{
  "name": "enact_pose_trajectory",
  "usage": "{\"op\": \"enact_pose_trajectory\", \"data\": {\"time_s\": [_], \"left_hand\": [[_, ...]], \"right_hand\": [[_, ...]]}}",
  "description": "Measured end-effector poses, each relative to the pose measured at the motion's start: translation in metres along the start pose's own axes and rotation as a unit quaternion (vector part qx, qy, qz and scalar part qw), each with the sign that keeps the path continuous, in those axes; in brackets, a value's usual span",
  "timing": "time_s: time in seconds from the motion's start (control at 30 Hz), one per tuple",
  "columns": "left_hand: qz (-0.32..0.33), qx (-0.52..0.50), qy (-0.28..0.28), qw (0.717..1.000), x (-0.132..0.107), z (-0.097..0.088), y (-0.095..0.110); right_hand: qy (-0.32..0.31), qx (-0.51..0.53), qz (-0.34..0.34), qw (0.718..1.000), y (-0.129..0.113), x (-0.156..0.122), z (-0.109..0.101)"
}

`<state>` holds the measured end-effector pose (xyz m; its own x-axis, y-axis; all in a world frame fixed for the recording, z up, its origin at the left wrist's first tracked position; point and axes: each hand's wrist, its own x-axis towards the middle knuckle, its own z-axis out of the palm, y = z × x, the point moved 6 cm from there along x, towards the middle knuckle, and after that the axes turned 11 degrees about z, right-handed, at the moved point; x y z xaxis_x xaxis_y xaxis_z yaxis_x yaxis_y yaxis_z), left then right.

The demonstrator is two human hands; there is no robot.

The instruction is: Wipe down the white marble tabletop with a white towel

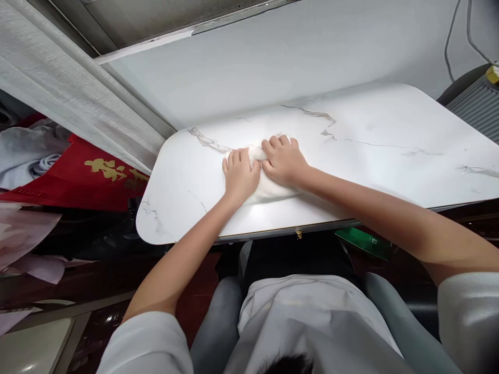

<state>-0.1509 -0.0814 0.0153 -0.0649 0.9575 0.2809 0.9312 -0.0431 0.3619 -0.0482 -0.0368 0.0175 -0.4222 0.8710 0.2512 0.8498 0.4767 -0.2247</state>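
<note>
A bunched white cloth (pixel 268 189), soft and slightly fluffy like a towel, lies on the white marble-patterned table (pixel 374 161) near its front edge. My left hand (pixel 239 174) presses on its left part, fingers bent over the far side and thumb pointing inward. On its upper right part rests my right hand (pixel 286 161), knuckles raised and fingers curled into the fabric. The two thumbs almost meet over the middle of the cloth. Both palms and hands cover much of it, so its full shape is hidden.
A pale wall stands behind the table, and a light curtain (pixel 78 72) hangs at the left. Beside it are a red bag (pixel 105 171) with gold characters and some clothes. A grey ribbed appliance (pixel 477 104) and cables are at the right. A small brass knob (pixel 299 234) is on the table's front.
</note>
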Motion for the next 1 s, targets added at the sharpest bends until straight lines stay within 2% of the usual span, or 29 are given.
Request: {"op": "enact_pose_trajectory", "data": {"time_s": [0.17,0.37,0.63,1.0], "left_hand": [[-0.006,-0.006,0.028,1.0,0.044,0.007,-0.019],[0.007,-0.019,0.029,0.999,0.078,0.015,-0.028],[-0.006,-0.019,0.032,0.999,0.097,0.019,-0.029],[-0.022,-0.019,0.031,0.999,0.117,0.024,-0.031]], "right_hand": [[0.018,0.041,0.015,0.999,0.012,0.046,0.01],[0.041,0.072,0.033,0.996,0.026,0.071,0.016],[0.052,0.089,0.035,0.994,0.036,0.095,0.022],[0.03,0.083,0.054,0.995,0.043,0.114,0.022]]}}
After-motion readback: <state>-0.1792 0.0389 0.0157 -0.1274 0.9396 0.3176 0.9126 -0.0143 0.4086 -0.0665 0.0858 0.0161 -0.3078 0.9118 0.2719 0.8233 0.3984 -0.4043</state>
